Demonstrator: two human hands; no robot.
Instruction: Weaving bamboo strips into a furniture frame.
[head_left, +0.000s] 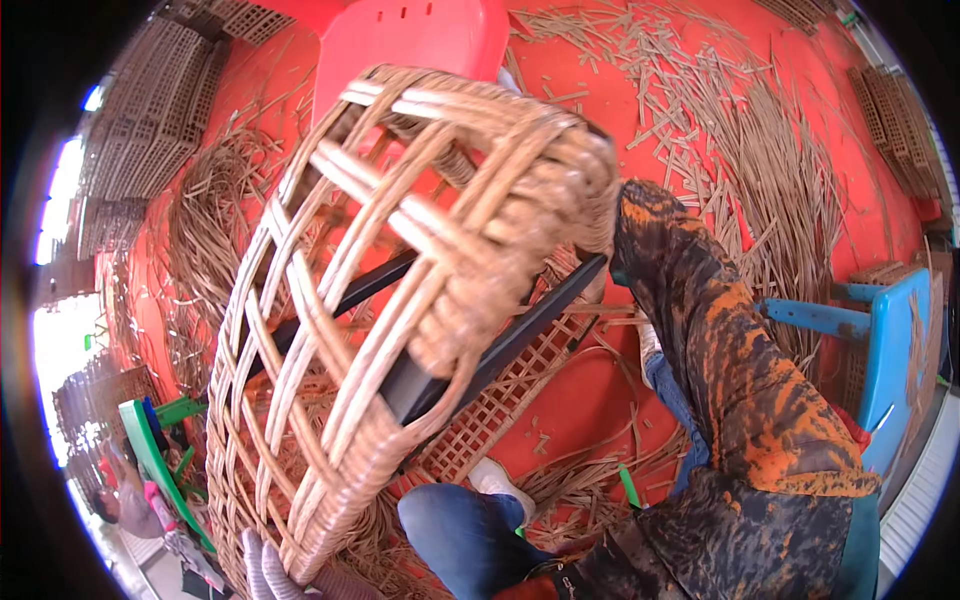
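A large woven wicker piece (400, 215), open lattice with a thick braided edge, fills the middle of the view. It is tilted, and dark flat bars (530, 320) show behind and through it. At its lower end my left hand (268, 572), in a pale striped glove, has its fingers wrapped over the wicker rim. My right arm (720, 320), in a dark and orange patterned sleeve, reaches up to the far right side of the piece. The right hand's fingers are hidden behind the braided edge.
A red plastic chair (420, 40) stands at the far side. Loose cane strips (770, 150) cover much of the red floor. A blue stool (890, 350) is at right, a green one (160, 470) at left near another person (130, 500). Stacked woven panels (140, 120) line the far left.
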